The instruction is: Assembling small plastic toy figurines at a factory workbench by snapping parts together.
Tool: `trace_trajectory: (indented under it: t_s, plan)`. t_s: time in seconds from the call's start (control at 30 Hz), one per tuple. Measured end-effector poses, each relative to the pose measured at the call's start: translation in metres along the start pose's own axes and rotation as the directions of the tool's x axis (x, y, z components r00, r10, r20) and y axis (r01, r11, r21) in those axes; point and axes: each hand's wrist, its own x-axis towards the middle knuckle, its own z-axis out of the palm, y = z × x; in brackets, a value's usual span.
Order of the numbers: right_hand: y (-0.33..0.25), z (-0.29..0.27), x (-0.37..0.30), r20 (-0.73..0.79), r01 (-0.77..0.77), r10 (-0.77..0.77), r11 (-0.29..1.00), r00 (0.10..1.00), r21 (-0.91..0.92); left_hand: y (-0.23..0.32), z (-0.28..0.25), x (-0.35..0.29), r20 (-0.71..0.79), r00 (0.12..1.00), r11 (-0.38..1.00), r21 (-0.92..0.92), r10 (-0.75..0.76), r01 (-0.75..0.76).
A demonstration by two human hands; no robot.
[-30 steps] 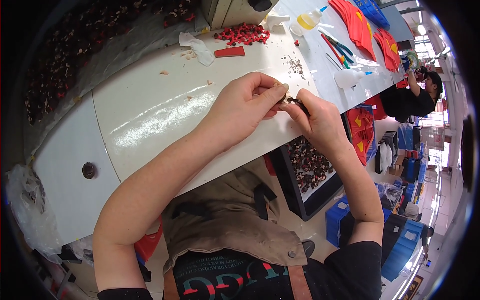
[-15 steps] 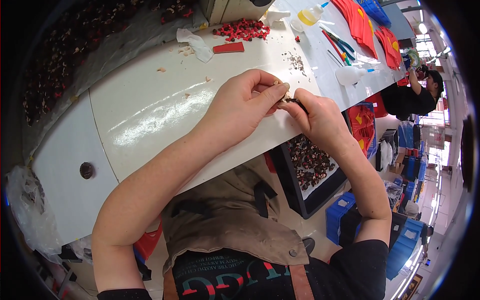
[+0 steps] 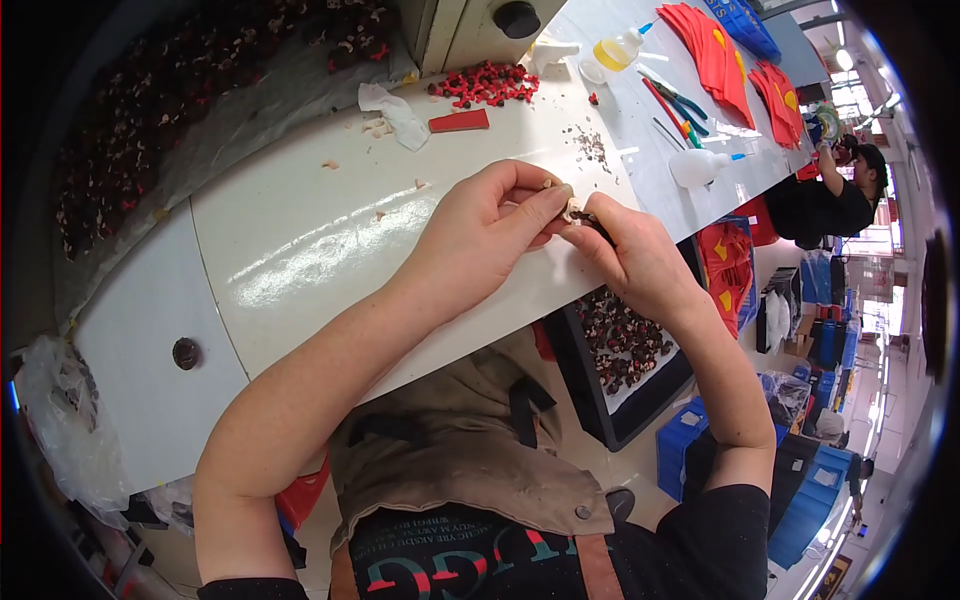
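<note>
Above the white table (image 3: 300, 215), my two hands meet over a small beige-and-dark piece (image 3: 573, 207). My left hand (image 3: 490, 220) pinches its beige part between thumb and curled fingers. Closed too, my right hand (image 3: 640, 250) grips a small dark item (image 3: 592, 218) that touches the piece; whether it is a tool or part of the piece I cannot tell. Much of both is hidden by my fingers. Near the hands, dark crumbs (image 3: 592, 145) lie scattered on the tabletop.
Small red parts (image 3: 485, 85) are heaped at the back beside a red strip (image 3: 459, 121) and a crumpled white tissue (image 3: 395, 112). Pliers (image 3: 675, 97) and a squeeze bottle (image 3: 700, 167) lie to the right. A black tray (image 3: 615, 420) of dark pieces stands below the table edge.
My hands have shifted slightly, and the right fingers have moved a little apart from the left, showing more of the small piece. The view has shifted slightly.
</note>
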Motion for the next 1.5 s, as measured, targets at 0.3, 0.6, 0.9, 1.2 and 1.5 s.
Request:
trace_trajectory:
  t_s: [0.3, 0.6, 0.9, 1.2, 1.5]
  plan:
    - [-0.004, -0.008, 0.014, 0.057, -0.063, 0.049, 0.957, 0.997, 0.284, 0.007, -0.004, 0.008, 0.015, 0.999, 0.994, -0.100, -0.035, 0.036]
    - [-0.011, -0.005, 0.025, 0.133, -0.132, 0.072, 0.844, 0.988, 0.520, 0.015, -0.019, 0.003, 0.064, 0.996, 0.988, -0.139, -0.063, 0.071]
    - [-0.034, 0.015, 0.035, 0.253, -0.222, 0.066, 0.717, 0.965, 0.661, 0.020, -0.045, -0.021, 0.062, 0.997, 0.981, -0.185, -0.049, 0.060]
    - [-0.061, 0.040, 0.040, 0.348, -0.331, 0.071, 0.535, 0.935, 0.778, 0.023, -0.076, -0.049, 0.079, 0.993, 0.970, -0.221, -0.089, 0.104]
    - [-0.077, 0.057, 0.039, 0.391, -0.378, 0.075, 0.476, 0.917, 0.794, 0.014, -0.090, -0.064, 0.069, 0.989, 0.955, -0.259, -0.129, 0.143]
